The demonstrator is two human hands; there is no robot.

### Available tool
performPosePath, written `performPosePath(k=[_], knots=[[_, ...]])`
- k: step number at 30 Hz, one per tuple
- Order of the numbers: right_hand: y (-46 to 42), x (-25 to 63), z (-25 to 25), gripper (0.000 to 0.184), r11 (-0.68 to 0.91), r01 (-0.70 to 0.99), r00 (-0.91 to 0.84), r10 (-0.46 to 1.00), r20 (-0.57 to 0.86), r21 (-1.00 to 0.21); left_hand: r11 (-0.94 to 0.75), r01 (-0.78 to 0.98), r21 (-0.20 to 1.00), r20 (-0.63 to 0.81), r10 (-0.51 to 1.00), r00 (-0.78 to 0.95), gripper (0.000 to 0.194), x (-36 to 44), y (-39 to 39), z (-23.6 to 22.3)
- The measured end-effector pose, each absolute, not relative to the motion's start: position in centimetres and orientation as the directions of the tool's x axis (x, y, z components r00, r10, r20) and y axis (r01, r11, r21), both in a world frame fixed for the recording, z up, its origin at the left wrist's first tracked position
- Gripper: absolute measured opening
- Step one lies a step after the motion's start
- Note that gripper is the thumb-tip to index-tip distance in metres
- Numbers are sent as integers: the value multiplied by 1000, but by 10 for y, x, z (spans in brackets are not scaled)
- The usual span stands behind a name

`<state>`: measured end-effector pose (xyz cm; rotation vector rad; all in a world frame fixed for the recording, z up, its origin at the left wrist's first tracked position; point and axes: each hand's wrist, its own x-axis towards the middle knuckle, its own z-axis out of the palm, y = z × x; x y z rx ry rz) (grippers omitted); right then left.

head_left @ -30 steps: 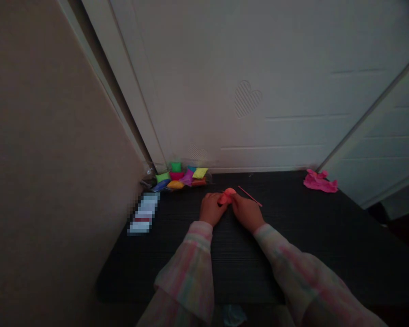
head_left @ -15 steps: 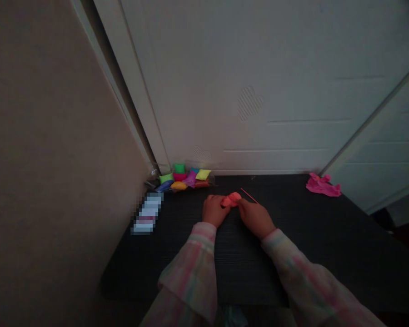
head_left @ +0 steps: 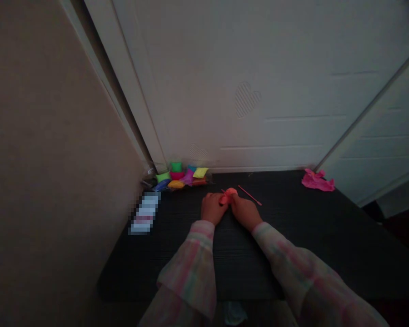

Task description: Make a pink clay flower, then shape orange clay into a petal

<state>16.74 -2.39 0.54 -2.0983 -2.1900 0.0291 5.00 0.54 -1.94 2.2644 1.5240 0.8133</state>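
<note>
Both hands meet over the dark table around a soft coral-pink lump of modelling clay (head_left: 230, 192). My left hand (head_left: 212, 209) curls round its left side with closed fingers. From the right, my right hand (head_left: 244, 211) presses its fingertips against the clay, fingers together. A thin pink tip pokes out at the upper left of the lump; what it belongs to is unclear. Just beyond my right hand, a slender pink stick (head_left: 249, 195) lies slantwise on the table, apart from the fingers.
Colourful clay packets (head_left: 176, 183) in clear wrap lie at the back left of the dark table (head_left: 177, 263). A blurred-out pale strip (head_left: 145, 213) is near the left wall. Crumpled pink material (head_left: 317, 180) sits at the back right. White panels (head_left: 197, 81) rise behind.
My right hand has shifted left, closer to my left hand, and more of the pink stick shows. The view has shifted slightly. Both hands stay on the clay.
</note>
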Motion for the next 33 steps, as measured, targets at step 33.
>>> performPosePath(k=[33], knots=[[-86,199,-4,27,148,979,-129,982,139,-140,-347,788,510,270,933,236,27,48,5,-18]])
